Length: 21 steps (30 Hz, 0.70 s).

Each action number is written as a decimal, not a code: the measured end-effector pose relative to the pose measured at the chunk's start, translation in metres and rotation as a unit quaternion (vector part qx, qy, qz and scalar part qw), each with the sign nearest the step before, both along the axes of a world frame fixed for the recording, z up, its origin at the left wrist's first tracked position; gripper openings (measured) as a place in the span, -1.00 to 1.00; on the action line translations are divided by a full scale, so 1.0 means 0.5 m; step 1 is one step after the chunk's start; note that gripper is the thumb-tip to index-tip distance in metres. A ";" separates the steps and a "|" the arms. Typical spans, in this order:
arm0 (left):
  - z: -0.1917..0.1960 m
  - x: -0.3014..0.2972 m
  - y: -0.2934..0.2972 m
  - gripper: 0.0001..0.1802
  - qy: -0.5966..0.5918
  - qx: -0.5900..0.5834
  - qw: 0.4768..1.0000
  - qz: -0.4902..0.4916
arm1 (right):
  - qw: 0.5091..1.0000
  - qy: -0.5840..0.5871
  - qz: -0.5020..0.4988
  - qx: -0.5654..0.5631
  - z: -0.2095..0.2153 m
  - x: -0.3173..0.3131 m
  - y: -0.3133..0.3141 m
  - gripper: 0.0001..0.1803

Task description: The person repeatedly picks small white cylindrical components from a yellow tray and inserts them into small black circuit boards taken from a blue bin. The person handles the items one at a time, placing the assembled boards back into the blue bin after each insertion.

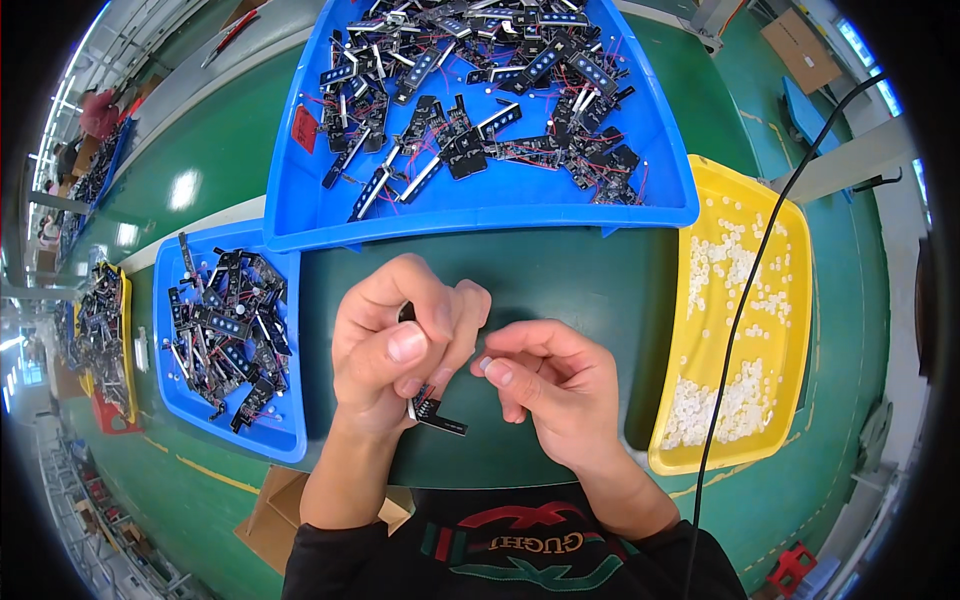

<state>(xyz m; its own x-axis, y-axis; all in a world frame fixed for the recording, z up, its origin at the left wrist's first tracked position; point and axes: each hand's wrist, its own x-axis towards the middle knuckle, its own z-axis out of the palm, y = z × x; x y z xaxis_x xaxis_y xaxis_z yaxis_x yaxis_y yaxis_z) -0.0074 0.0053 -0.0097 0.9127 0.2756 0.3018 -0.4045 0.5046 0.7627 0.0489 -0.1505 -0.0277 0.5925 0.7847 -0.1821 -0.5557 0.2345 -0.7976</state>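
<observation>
My left hand point(395, 335) is closed around a small black circuit board point(440, 420), whose L-shaped lower end sticks out below the fingers. The rest of the board is hidden in the palm. Close beside it on the right, my right hand point(550, 385) pinches a small whitish round piece point(486, 366) between thumb and forefinger. The two hands are slightly apart, above the dark green table point(560, 285). Beyond them, a large blue tray point(480, 225) holds many black circuit boards with thin red wires and white strips.
A smaller blue tray point(230, 437) of similar boards stands at the left. To the right is a yellow tray point(680, 435) of small white round pieces, with a black cable point(735, 325) hanging across it. A cardboard box point(270, 515) lies below the table's front edge.
</observation>
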 end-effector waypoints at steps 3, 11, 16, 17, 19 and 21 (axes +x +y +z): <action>0.001 0.001 -0.009 -0.76 -0.003 0.011 1.000 0.004 | 1.000 -0.021 -0.017 0.000 -0.006 -0.005 0.003 -0.72; 0.011 -0.007 -0.015 -0.67 0.017 0.053 0.998 -0.002 | 1.000 -0.003 0.005 -0.013 -0.008 -0.004 0.001 -0.75; 0.017 -0.010 -0.011 -0.67 0.023 0.108 0.994 -0.023 | 0.999 -0.004 0.022 -0.031 -0.003 -0.001 0.002 -0.78; 0.019 -0.009 -0.009 -0.67 0.017 0.125 0.992 -0.030 | 0.999 -0.001 0.030 -0.036 -0.003 -0.001 0.000 -0.78; 0.017 -0.010 -0.012 -0.70 0.024 0.133 0.991 -0.021 | 0.998 -0.023 0.029 -0.041 -0.009 -0.003 -0.002 -0.79; 0.014 -0.009 -0.015 -0.74 0.023 0.125 0.992 -0.015 | 0.996 -0.074 0.016 -0.042 -0.015 -0.006 -0.001 -0.80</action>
